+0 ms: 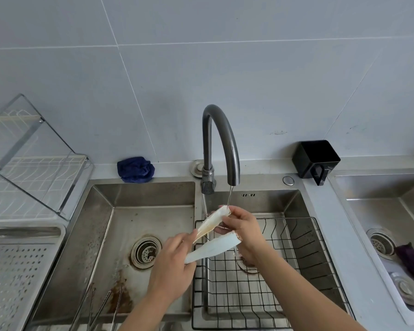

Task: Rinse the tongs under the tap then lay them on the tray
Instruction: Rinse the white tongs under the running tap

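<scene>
White plastic tongs (213,247) with stained jaws are held over the sink, their two arms spread apart. My left hand (172,266) grips the hinge end at the lower left. My right hand (242,232) pinches the upper jaw, whose tip sits under a thin stream of water from the dark curved tap (221,139). The lower arm of the tongs runs in front of my right palm. A perforated metal tray (17,271) lies at the left of the sink.
A double steel sink (120,211) has a black wire basket (296,259) in its right basin. Metal utensils (98,309) lie in the left basin. A dish rack (34,168), blue cloth (135,169) and black holder (316,161) stand around. Another sink (392,211) is at right.
</scene>
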Tool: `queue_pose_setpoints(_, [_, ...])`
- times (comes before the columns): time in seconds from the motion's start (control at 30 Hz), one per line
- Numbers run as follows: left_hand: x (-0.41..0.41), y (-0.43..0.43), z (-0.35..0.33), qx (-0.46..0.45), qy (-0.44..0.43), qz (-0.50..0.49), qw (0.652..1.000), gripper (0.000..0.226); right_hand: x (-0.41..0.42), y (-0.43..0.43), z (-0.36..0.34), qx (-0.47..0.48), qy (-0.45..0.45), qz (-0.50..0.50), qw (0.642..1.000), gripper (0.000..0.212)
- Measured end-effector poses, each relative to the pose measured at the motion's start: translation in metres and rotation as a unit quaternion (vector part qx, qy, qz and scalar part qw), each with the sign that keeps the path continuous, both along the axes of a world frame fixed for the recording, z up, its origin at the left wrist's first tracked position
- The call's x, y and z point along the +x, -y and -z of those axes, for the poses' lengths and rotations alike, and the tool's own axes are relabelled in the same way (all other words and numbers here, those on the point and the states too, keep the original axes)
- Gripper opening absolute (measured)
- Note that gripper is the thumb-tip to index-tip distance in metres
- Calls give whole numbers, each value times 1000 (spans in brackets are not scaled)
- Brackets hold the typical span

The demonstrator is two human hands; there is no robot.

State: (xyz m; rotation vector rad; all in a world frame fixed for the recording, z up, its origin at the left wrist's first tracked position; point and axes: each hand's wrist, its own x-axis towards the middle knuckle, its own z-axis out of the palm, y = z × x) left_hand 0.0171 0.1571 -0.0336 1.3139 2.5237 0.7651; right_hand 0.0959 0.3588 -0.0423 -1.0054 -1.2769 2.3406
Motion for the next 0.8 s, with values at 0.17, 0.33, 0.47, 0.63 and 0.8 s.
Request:
queue_pose_setpoints(0.17, [-7,-14,3,-18,-49,29,998,74,-1,-9,0,-8,1,38,999,18])
queue_pose_setpoints(0.33, [-21,-12,1,-30,-98,49,994,75,-5,-12,1,45,39,24,998,15])
queue_pose_setpoints(0.47, [-30,-7,-5,-32,-135,51,989,75,-9,-7,5,-4,18,2,1000,21])
queue_pose_setpoints(0.63, [-36,-4,-6,-49,-158,71,984,74,-10,-8,8,37,73,-6,997,22])
queue_pose_setpoints(0.8, [-42,-3,-10,-47,-139,79,986,69,-11,-18,5,133,114,-102,979,29])
